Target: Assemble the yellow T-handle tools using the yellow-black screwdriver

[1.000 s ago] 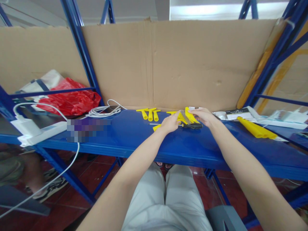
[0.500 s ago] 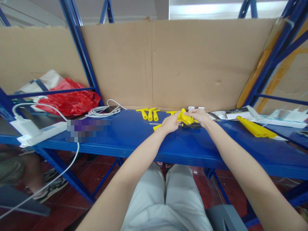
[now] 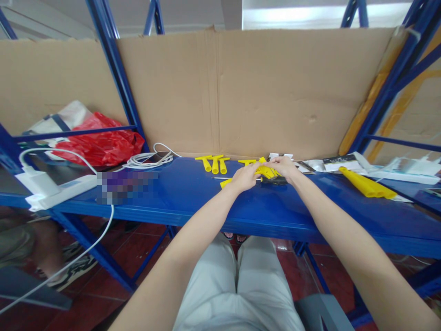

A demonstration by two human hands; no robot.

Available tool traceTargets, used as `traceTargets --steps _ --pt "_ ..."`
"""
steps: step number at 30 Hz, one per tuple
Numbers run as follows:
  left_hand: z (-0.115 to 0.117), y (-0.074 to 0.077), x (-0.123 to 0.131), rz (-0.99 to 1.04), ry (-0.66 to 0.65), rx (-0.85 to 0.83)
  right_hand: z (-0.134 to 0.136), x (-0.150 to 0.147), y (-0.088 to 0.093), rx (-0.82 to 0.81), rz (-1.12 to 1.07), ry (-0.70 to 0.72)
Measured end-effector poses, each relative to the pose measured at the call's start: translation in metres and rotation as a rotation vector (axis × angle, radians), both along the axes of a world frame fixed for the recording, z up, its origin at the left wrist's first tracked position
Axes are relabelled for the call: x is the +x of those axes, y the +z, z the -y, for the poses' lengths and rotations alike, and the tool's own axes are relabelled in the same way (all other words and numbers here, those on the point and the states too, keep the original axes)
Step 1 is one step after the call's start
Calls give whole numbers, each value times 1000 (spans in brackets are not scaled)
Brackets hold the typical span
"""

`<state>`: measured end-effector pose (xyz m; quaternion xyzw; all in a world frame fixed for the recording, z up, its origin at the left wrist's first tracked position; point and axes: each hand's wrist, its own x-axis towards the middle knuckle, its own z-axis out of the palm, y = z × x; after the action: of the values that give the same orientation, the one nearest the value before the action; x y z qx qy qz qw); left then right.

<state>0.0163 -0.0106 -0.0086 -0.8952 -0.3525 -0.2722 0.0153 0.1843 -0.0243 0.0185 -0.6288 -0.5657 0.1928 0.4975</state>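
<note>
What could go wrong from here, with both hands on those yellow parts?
1. The screwdriver lies just beneath the left hand and right hand, which grip the yellow parts; its shaft could jab a finger.
2. The loose yellow pegs beside them could get swept aside on the blue shelf.
3. The white cable hanging off the power strip could snag a leg.

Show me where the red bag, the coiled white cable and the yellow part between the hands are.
red bag (image 3: pixel 99 146): head view, crumpled middle.
coiled white cable (image 3: pixel 144 160): head view, its loops.
yellow part (image 3: pixel 267 171): head view, its exposed middle.
</note>
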Motion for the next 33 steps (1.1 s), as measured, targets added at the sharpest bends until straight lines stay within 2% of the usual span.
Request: traceTargets --steps 6,16,23,28,33 --pt "-5 -3 2 46 -26 66 -8 3 -5 96 -8 0" --pt "-8 -4 2 58 55 90 -4 9 -4 -118 -169 212" --pt "-6 -4 2 34 75 60 -3 7 -6 -160 -210 221" --pt "-2 1 -2 12 28 48 -4 8 -8 -175 -223 233" --pt "-3 2 -3 -30 46 22 -3 6 -9 -172 -172 256"
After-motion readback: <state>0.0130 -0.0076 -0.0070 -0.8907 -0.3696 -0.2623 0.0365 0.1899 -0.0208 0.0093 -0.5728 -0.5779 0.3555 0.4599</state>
